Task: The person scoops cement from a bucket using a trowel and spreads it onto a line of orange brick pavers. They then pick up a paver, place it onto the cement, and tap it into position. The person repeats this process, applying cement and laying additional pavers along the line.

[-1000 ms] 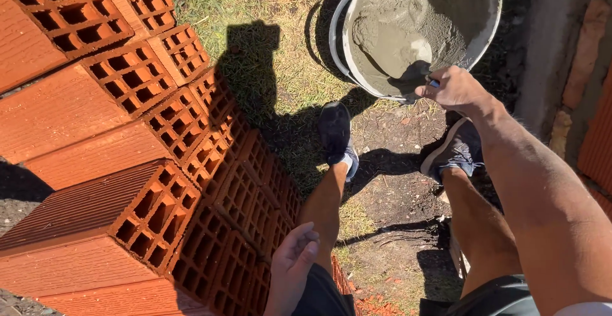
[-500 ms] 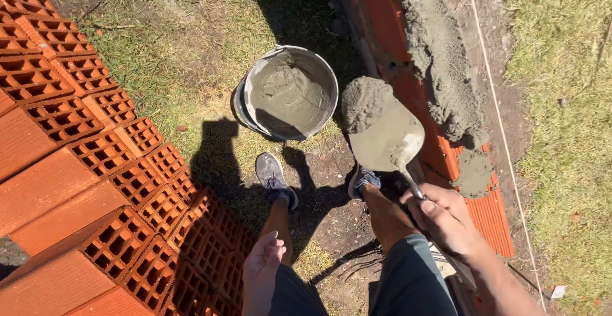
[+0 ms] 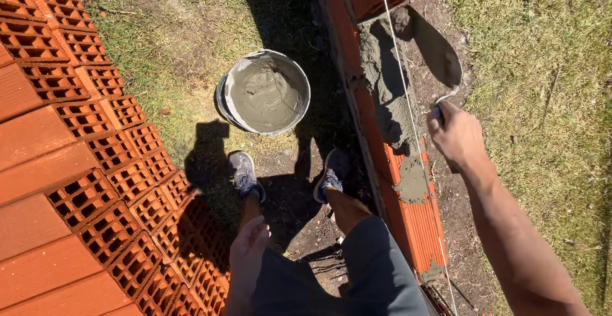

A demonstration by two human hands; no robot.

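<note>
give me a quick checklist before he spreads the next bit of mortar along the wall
1. Grip: right hand closed on the trowel handle: ok.
2. Trowel load: blade looks bare: not ok.
3. Mortar bed on the brick course: covers only part: not ok.
4. Guide string running along the course: ok.
5. Bucket holds mortar: ok.
6. Left hand holds nothing: ok.

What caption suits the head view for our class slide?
Right hand holds a trowel beside mortar on a brick course; bucket nearby.
</note>
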